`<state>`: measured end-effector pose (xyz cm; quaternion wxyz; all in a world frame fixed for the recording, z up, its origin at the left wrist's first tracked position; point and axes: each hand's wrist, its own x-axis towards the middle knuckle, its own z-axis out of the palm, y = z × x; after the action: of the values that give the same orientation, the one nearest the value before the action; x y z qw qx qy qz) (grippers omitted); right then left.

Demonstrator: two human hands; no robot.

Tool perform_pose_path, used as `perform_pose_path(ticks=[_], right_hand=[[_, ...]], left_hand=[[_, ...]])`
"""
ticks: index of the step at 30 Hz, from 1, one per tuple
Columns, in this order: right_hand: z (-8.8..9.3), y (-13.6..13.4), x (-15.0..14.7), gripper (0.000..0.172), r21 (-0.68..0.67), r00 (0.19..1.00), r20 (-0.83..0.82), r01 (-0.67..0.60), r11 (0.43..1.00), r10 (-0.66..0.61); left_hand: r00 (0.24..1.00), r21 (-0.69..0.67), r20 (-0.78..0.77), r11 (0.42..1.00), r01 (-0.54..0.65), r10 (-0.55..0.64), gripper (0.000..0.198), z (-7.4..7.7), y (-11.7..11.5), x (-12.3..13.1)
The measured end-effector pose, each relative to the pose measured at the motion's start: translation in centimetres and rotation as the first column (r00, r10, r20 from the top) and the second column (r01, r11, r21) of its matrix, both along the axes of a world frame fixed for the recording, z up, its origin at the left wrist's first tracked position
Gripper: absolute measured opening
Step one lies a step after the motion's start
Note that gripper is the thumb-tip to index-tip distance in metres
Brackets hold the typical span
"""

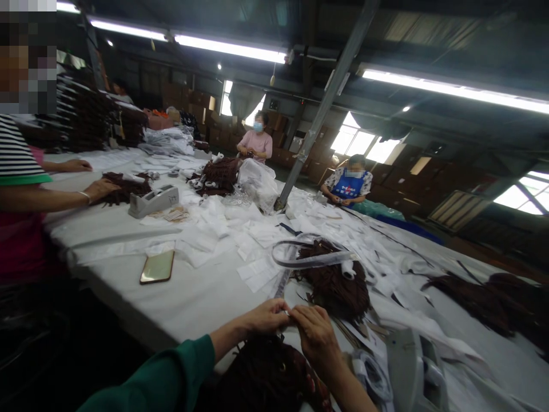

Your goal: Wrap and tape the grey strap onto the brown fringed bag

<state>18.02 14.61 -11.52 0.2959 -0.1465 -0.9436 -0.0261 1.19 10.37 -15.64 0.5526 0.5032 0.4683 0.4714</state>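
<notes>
My left hand and my right hand meet at the fingertips, both closed in a pinch. A dark strap in clear plastic runs from their fingers up to a loop on the table; its pinched end is hidden. Beneath my hands lies a dark brown bag, partly cut off by the lower edge. Just beyond them rests a fringed brown bag with a white wrapped piece on it. To the right of my right hand stand a roll of clear tape and a grey tape dispenser.
A phone lies on the white table at left. Another dispenser stands behind it. White paper and plastic sheets cover the middle. A slanted post rises beyond. A co-worker's hand touches brown fringe at left; two people work across the table.
</notes>
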Motion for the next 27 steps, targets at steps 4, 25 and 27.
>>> perform_pose_path(ticks=[4,25,27], right_hand=[[-0.4,0.1,0.1,0.039,0.064,0.999,0.021,0.025,0.998,-0.027],[-0.4,-1.2,24.9,0.063,-0.706,0.112,-0.028,0.701,0.099,-0.993],[-0.9,-1.1,26.5,0.061,-0.741,0.135,0.029,0.668,0.069,-0.99]], left_hand=[[0.986,-0.037,0.16,0.998,-0.044,0.05,0.02,-0.5,0.4,-0.4],[0.965,0.078,-0.131,0.973,-0.219,0.228,0.026,-6.0,-1.8,-0.5],[0.96,0.085,-0.164,0.973,-0.216,0.227,0.027,-5.9,-1.9,-0.3]])
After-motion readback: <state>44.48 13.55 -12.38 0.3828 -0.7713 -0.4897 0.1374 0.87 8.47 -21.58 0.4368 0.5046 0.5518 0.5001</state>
